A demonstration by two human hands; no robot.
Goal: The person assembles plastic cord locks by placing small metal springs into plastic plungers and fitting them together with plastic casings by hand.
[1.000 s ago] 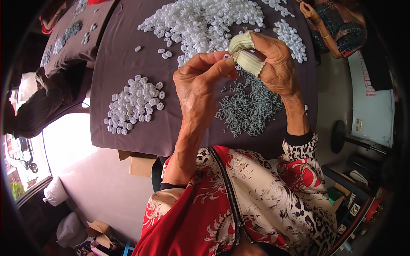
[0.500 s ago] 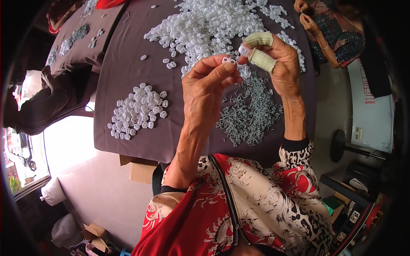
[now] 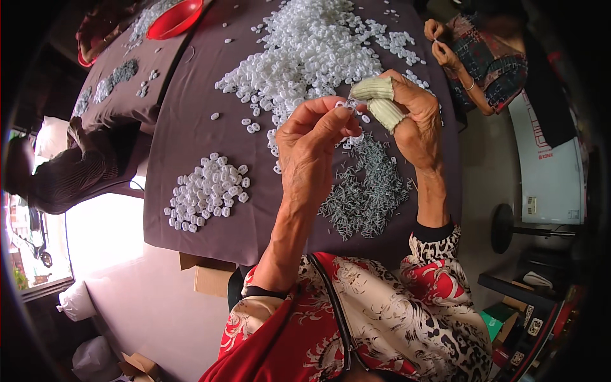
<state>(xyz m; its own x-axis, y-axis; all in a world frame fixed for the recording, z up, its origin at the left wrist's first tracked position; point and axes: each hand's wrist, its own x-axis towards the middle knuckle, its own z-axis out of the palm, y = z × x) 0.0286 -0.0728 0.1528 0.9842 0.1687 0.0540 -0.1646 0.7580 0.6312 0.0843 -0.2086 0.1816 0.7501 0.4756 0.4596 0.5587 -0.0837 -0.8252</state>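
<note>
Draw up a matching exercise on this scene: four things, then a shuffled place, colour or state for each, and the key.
Things
1. Left hand
2. Finger covers
3. Basin
4. Pile of thin pieces

Descriptions
A. Red, near the picture's top edge
B. Grey, on the tablecloth between the forearms
C. Pinching a small white piece
D. Worn on the right hand

Pairs: 1-C, 2-D, 3-A, 4-B

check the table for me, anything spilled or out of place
Slightly odd: a few stray white pieces lie on the dark cloth between the big pile and the small pile, while most others are heaped.
</note>
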